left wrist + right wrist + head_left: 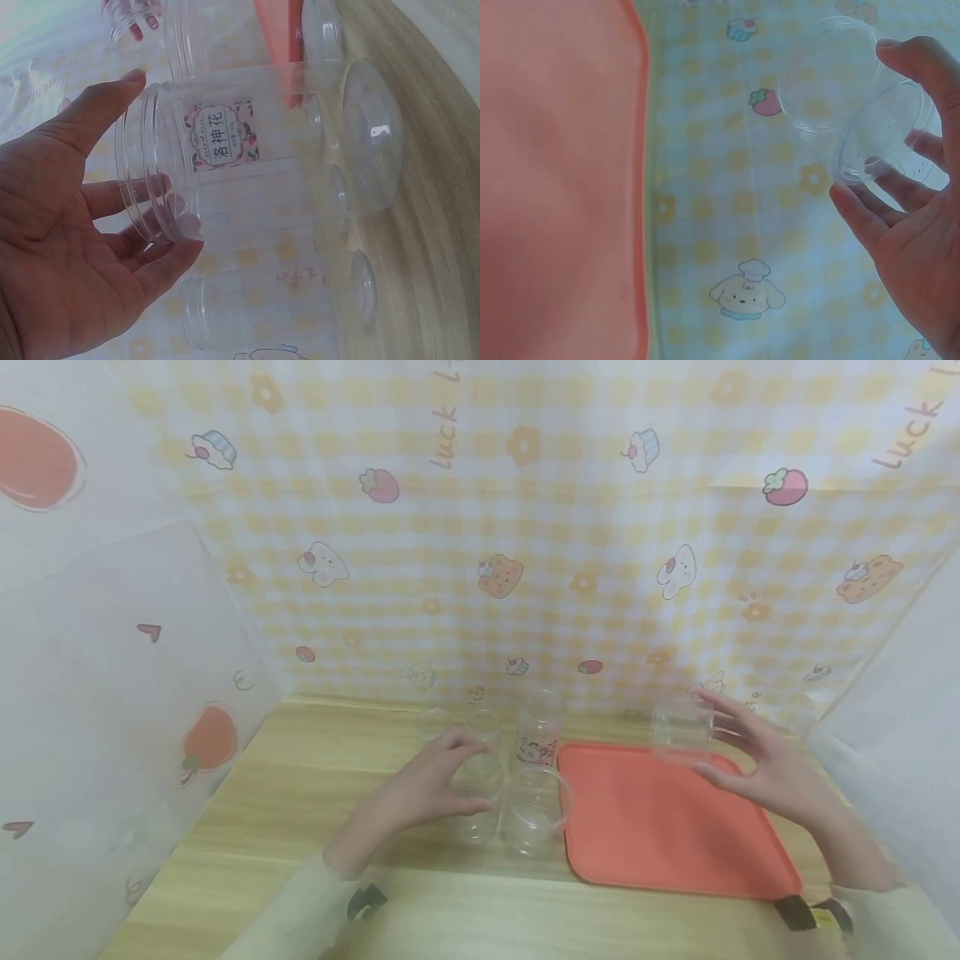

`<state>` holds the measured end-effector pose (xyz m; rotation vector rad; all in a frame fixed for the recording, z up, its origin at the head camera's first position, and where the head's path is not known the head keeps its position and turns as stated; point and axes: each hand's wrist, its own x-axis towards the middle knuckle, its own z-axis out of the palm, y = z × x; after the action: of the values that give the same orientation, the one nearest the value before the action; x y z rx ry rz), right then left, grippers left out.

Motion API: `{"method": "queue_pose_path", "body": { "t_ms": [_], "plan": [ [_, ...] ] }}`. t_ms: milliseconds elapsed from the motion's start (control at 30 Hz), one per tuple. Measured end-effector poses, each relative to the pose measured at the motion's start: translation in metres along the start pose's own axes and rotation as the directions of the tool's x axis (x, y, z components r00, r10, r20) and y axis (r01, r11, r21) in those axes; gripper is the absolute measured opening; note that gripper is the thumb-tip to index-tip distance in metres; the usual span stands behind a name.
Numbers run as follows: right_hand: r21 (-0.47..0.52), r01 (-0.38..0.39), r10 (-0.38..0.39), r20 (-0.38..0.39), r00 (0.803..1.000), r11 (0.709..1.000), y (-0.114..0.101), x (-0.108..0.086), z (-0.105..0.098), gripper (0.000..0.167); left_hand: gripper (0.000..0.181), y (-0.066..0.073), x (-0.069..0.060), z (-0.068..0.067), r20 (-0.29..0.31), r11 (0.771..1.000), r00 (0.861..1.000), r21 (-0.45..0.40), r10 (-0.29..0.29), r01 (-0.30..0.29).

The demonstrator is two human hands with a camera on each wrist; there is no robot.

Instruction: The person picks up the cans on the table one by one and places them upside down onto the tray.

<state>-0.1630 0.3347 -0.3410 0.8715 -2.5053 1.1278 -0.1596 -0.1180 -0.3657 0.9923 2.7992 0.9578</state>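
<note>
My left hand (423,785) has its thumb and fingers around the threaded neck of a clear plastic jar (277,187), which stands upright on the wooden table. Through it shows a pink floral label (223,135); the head view has such a label on a clear jar (536,747) farther back. My right hand (772,768) holds another clear jar (681,727) in the air over the far right part of the orange tray (667,827). That jar (885,135) looks tilted in the right wrist view, between thumb and fingers.
More clear jars stand close together left of the tray, one (531,818) beside its left edge. Their transparent walls overlap, so outlines blur. A patterned cloth (525,527) hangs behind the wooden table (300,810), with pale panels at both sides.
</note>
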Motion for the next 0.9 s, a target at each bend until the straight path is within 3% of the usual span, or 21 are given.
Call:
{"method": "queue_pose_path", "body": {
  "t_ms": [233,500,633,800,900],
  "plan": [
    [-0.080,-0.049,0.050,0.018,0.999,0.996,0.004,-0.004,-0.005,0.103,0.075,-0.001,-0.001,0.001,-0.008,1.000,1.000,-0.011,0.004,-0.004],
    [-0.136,-0.001,0.003,0.020,1.000,0.991,0.015,-0.002,-0.011,0.102,0.076,-0.002,-0.001,0.001,-0.010,1.000,1.000,0.011,-0.002,0.002],
    [-0.160,0.040,-0.029,0.067,0.997,0.986,0.020,0.001,-0.015,0.101,0.075,0.000,-0.001,0.001,-0.014,1.000,1.000,0.018,-0.006,0.006],
    [-0.210,0.024,0.005,0.138,0.990,0.977,0.026,0.002,-0.022,0.098,0.076,0.001,0.000,0.001,-0.011,1.000,1.000,0.017,-0.012,0.012],
    [-0.255,0.052,-0.003,0.188,0.982,0.965,0.028,0.004,-0.024,0.093,0.076,0.001,0.000,0.001,-0.007,1.000,1.000,0.018,-0.019,0.019]
  ]
}}
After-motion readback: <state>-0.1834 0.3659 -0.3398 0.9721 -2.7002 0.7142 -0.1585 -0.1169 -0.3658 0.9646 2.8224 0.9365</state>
